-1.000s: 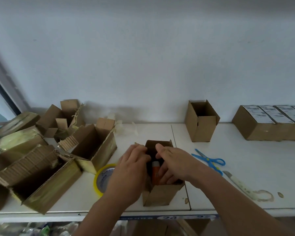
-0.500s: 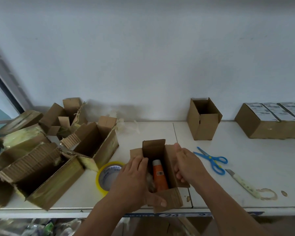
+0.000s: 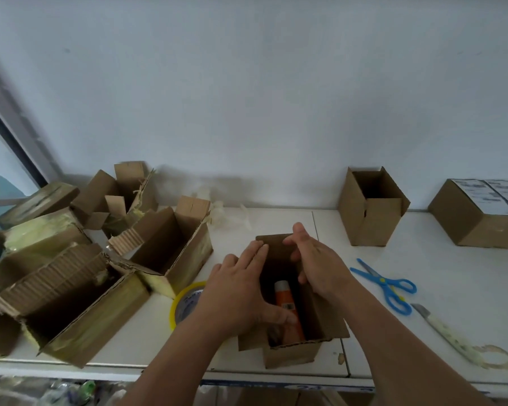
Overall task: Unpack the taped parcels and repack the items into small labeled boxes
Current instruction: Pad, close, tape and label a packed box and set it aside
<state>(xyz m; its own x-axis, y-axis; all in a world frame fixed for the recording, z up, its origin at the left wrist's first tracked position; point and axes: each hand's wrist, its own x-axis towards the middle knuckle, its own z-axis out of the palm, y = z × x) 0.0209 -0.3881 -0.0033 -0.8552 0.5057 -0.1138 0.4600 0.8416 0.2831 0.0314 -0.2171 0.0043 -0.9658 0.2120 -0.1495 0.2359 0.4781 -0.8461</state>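
Note:
A small brown cardboard box (image 3: pixel 291 351) stands open at the table's front edge, with an orange tube (image 3: pixel 286 306) lying inside it. My left hand (image 3: pixel 235 294) lies flat over the box's left flap, fingers straight, thumb reaching across the opening. My right hand (image 3: pixel 317 265) is over the far and right flaps, fingers bent down against the cardboard at the back flap. Both hands press the flaps inward over the tube.
Torn, yellow-taped parcels (image 3: pixel 71 288) crowd the left side. A tape roll (image 3: pixel 185 303) lies left of the box. Blue scissors (image 3: pixel 387 285) and a box cutter (image 3: pixel 446 335) lie to the right. An empty open box (image 3: pixel 370 218) and labeled closed boxes (image 3: pixel 481 215) stand behind.
My hands came off the box sides and moved up onto the flaps, folding them inward. The view has shifted slightly.

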